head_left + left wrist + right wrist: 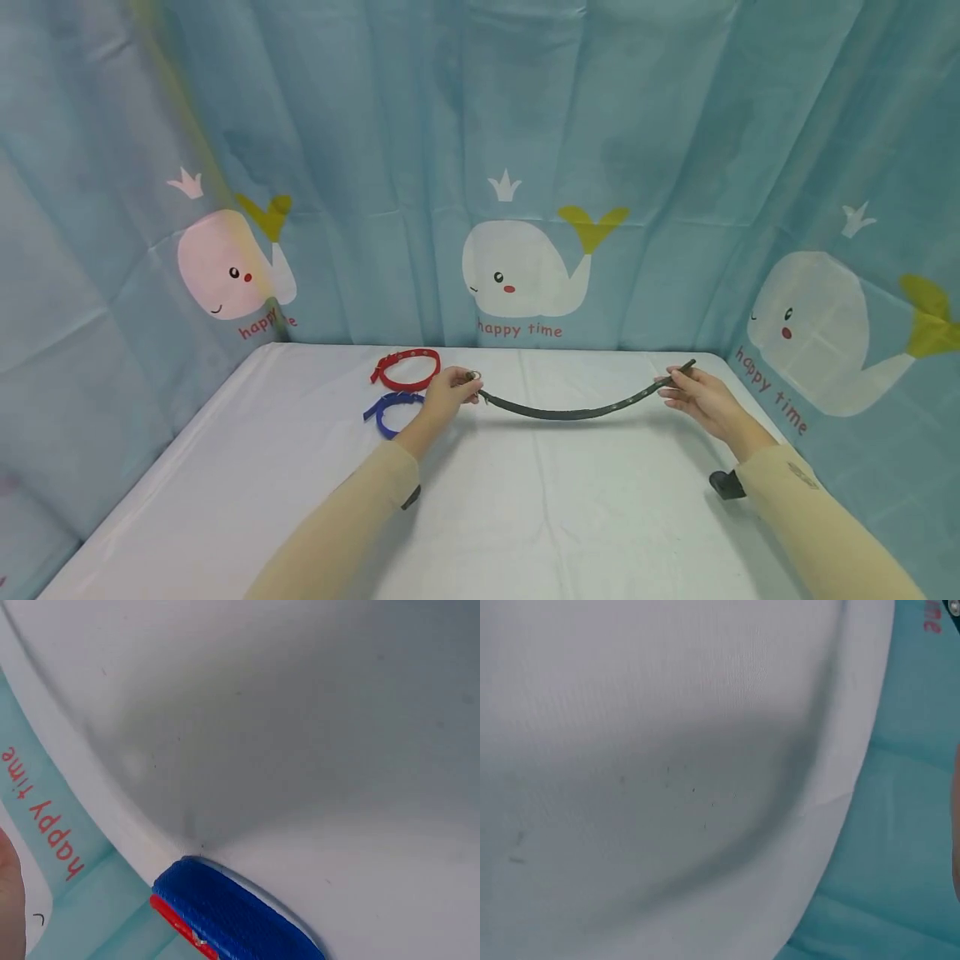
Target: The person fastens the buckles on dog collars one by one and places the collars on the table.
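The left hand (447,392) pinches the buckle end of a dark collar (577,408), the right hand (693,396) its tip; it sags between the fingers above the bench (525,517). Next likely calls for bringing tip to buckle.

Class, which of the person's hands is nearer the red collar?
Left. The left hand sits right beside the red collar; the right hand is far across the table.
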Available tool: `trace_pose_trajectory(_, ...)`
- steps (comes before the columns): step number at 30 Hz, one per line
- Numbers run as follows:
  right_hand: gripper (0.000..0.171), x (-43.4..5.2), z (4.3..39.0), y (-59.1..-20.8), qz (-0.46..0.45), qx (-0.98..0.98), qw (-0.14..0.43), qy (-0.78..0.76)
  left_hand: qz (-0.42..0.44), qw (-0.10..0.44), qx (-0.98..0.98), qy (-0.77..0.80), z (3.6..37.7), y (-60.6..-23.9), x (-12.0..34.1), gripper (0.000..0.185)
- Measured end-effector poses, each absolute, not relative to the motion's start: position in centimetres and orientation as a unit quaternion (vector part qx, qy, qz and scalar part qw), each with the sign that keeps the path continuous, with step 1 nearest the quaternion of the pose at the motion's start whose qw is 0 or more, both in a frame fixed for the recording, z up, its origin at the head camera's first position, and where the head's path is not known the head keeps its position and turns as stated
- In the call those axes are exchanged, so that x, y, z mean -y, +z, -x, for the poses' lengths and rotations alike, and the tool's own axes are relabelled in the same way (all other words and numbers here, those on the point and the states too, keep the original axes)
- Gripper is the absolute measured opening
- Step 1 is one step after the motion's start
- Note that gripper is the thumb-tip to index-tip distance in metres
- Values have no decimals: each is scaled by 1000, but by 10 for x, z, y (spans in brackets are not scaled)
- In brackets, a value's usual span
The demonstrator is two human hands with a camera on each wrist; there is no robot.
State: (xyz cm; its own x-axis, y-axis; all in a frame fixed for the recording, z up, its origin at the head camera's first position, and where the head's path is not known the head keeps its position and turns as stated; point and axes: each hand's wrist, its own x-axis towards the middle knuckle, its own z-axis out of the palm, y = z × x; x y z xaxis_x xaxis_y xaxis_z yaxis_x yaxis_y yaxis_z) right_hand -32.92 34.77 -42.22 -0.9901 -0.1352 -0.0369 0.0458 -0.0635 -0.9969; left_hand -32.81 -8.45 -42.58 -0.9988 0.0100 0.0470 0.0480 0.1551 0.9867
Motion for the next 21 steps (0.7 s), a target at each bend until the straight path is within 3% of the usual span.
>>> trace_pose_trajectory(5,54,-338,317,-414,35,-679,55,-732,5,37,748,-663,316,-417,91,26)
trace_pose_trajectory(7,52,-334,312,-411,30,-668,53,-742,4,42,747,-663,311,-415,95,27)
trace_pose_trajectory(18,11,-307,289,-390,22,-614,30,-788,-6,50,732,-680,285,-407,110,28)
trace_pose_trajectory(21,14,-299,283,-385,19,-613,22,-790,-13,44,737,-674,279,-404,113,32)
